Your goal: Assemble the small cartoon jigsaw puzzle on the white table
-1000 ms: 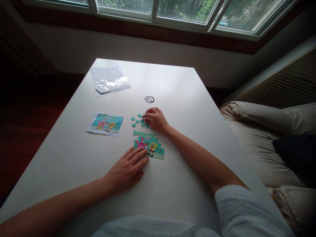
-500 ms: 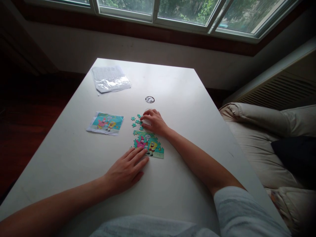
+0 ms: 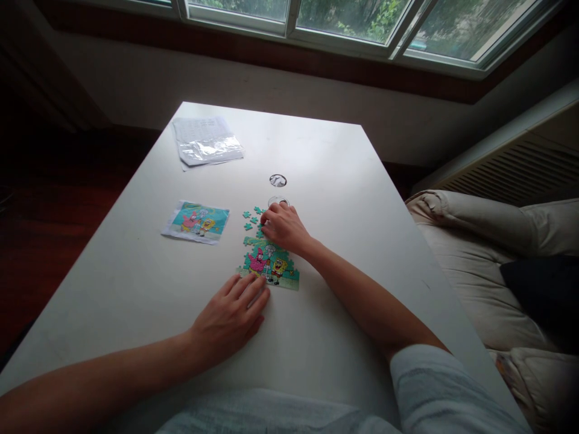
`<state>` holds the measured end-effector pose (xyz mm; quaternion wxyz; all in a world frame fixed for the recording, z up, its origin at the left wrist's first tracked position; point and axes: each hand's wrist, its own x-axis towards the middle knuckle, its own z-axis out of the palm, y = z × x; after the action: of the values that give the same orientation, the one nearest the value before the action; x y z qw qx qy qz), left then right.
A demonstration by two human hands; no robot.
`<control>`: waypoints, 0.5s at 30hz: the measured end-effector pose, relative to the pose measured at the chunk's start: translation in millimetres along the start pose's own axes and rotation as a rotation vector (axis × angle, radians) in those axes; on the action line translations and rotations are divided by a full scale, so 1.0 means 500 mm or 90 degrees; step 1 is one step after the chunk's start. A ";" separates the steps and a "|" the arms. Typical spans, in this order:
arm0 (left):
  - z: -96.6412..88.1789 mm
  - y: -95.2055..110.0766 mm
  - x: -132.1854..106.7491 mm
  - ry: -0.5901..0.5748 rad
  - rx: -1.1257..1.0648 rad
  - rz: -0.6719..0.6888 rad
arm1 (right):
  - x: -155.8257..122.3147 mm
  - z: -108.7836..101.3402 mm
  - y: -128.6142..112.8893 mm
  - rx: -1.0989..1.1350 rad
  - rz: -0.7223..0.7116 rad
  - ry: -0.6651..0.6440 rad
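A partly assembled jigsaw puzzle (image 3: 279, 272) with cartoon figures lies flat in front of me, its upper edge ragged. My left hand (image 3: 233, 310) rests flat, fingers stretched out, with the fingertips on the puzzle's lower left edge. Just above the puzzle is my right hand (image 3: 287, 228), its fingers curled and drawn together; whatever is between the fingertips is hidden. Several loose green puzzle pieces (image 3: 248, 226) are scattered left of those fingers, some partly covered by them.
A picture sheet (image 3: 196, 223) showing the same figures lies to the left. Papers in a clear plastic sleeve (image 3: 208, 141) sit at the far left of the white table (image 3: 335, 175). Two round openings (image 3: 278, 180) lie beyond my right hand. A beige sofa (image 3: 465, 265) stands at right.
My right hand's fingers have curled in from a wider spread over the loose pieces. My left hand has slid slightly down and left, uncovering more of the puzzle's lower left. The view has shifted a little.
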<state>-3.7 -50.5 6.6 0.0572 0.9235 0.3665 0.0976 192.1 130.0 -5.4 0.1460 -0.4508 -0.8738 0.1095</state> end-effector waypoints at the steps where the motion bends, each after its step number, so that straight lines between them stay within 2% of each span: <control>1: 0.000 0.000 0.001 0.003 -0.001 0.002 | 0.001 -0.001 0.001 -0.001 0.002 -0.005; 9: 0.000 -0.001 0.002 0.017 0.002 0.013 | 0.005 0.003 0.008 0.017 0.030 -0.030; 15: -0.001 -0.005 0.001 0.012 0.004 0.013 | -0.009 -0.010 0.017 0.047 0.034 -0.003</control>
<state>-5.1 -48.2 6.5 0.0495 0.9263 0.3583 0.1059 202.8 131.5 -4.3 0.1578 -0.4679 -0.8572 0.1464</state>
